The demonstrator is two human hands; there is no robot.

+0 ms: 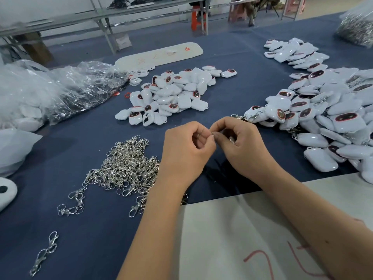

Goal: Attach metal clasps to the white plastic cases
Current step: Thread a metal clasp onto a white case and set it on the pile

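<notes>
My left hand [186, 148] and my right hand [240, 145] meet at mid-table, fingertips together, pinching a small metal clasp [212, 135] between them; most of it is hidden by the fingers. A heap of loose silver clasps [127, 168] lies left of my left hand. A pile of white plastic cases [171, 93] with dark red-rimmed windows sits beyond the hands. A larger pile of cases [327, 118], some with clasps on them, spreads at the right.
The table has a dark blue cloth [242, 81]. Clear plastic bags [60, 87] lie at the left, a white foam board [159, 55] at the back, white paper [232, 229] under my forearms, a bag of metal parts [357, 29] at the far right.
</notes>
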